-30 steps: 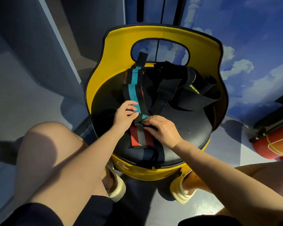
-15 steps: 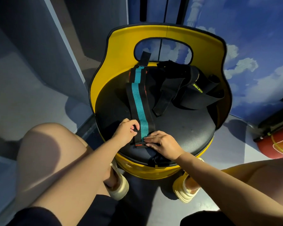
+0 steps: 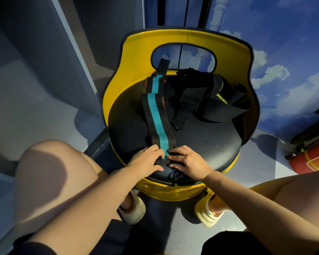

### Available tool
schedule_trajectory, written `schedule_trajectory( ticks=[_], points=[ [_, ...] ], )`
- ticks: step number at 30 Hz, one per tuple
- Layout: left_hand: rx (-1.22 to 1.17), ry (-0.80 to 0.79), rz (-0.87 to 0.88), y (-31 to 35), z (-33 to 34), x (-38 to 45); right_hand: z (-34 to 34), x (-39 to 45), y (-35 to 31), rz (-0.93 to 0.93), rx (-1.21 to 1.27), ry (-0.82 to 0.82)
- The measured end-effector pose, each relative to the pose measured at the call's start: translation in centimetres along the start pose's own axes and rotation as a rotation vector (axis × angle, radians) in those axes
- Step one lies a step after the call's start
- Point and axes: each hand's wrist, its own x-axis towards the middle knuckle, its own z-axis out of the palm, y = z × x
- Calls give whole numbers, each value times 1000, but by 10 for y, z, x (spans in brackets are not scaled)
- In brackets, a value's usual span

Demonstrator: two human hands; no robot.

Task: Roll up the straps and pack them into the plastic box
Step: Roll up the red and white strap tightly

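Both hands, left hand [image 3: 147, 159] and right hand [image 3: 189, 162], pinch the teal strap [image 3: 156, 115] at the seat's [image 3: 210, 144] near edge. Laid flat so it rolls tight, I'd guess.

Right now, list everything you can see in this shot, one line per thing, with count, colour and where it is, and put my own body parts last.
teal-striped strap: one, black with a teal stripe, laid flat along the seat, near end under both hands
black straps: a loose pile, count unclear, black, one with yellow lettering, back right of the seat
chair: one, yellow shell with a handle cutout, black round seat, centre
red object: one, red with yellow lines, floor at right edge
wall: blue with painted clouds, behind and right
shoes: two, cream, on the floor by the chair base
left hand: fingers curled on the strap's near end
right hand: fingers curled on the same end
knees: two, bare, lower corners
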Motion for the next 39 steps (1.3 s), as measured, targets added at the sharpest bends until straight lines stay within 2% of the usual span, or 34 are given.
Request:
schedule_trajectory(
  ticks=[2,5,7,11,14,21,26,29,32,35,39],
  points=[
    [84,52,28,4,4,-1,0,-2,0,10,-17,9],
    [88,92,26,4,7,-3,-2,-3,-4,49,-9,19],
    [19,106,-7,2,7,-3,-4,-1,-9,138,58,33],
    [-237,128,-121,2,9,-1,-10,4,-14,361,340,46],
    [-287,115,-162,3,9,0,-13,9,-18,452,464,46],
    [-391,-41,-282,4,4,9,-14,15,-18,494,341,27],
    [-453,-42,-383,4,4,15,-18,23,-19,491,339,-13],
    [-508,-3,-378,5,3,14,-18,29,-20,529,342,-49],
    [-453,86,-344,8,6,10,-19,33,-20,580,372,-64],
    [-287,144,-341,10,5,6,-18,36,-20,635,425,-84],
    [10,207,-156,9,4,2,-19,41,-17,699,437,-93]
  ],
)
